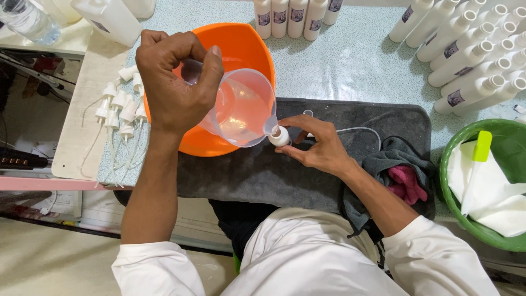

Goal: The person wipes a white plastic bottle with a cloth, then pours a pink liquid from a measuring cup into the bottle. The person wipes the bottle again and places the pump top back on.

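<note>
Two hands busy, head view. Left hand (pixel 174 82) fisted round the jug (pixel 241 107) handle, wrist cocked, jug tipped, spout aimed down-right at the bottle (pixel 280 136) mouth. Right hand (pixel 318 145) fingers curled, pinching the bottle just below the spout; bottle upright, long axis toward camera. Orange bowl (pixel 241 44) behind jug, grey towel (pixel 263 170) under right hand.

1 orange basin (pixel 249 41) | 1 green basin (pixel 457 200) | 1 clear jug (pixel 244 107)
</note>
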